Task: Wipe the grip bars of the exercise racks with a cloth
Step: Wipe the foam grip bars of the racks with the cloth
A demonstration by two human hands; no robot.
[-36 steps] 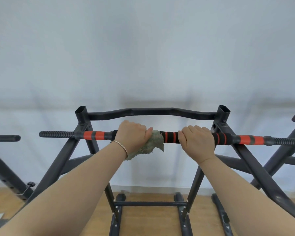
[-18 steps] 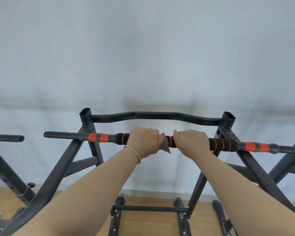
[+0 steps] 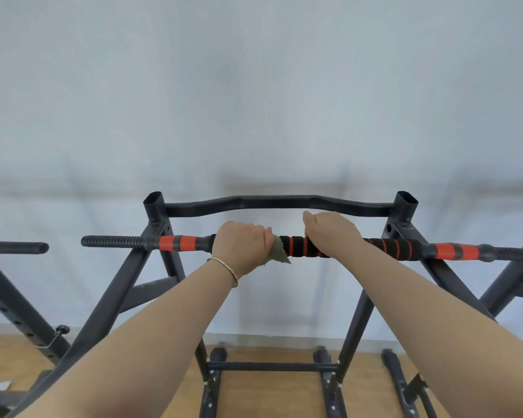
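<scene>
Since half a second ago the right hand (image 3: 331, 232) has lifted from its closed hold and slid a little to the right, baring a stretch of black foam with red rings between the two hands. That foam belongs to the grip bar (image 3: 296, 247), which runs level from left to right across the middle of the view, with orange bands and ribbed black ends further out. A grey-green cloth (image 3: 280, 255) is wrapped on the bar under the left hand (image 3: 242, 245), whose fingers are curled tightly round cloth and bar together; one corner of the cloth hangs out to the right of the fist. The right hand now lies across the top of the bar with its back to us, fingers hidden, so I cannot tell whether it holds anything. A thin bracelet (image 3: 225, 265) circles the left wrist. The bar sits on a dark metal rack (image 3: 127, 285) with a curved bar (image 3: 272, 202) beyond it. Parts of other racks stand at far left (image 3: 15, 247) and far right (image 3: 514, 273). Behind is a pale wall (image 3: 254, 101); below, a wooden floor (image 3: 269, 396).
</scene>
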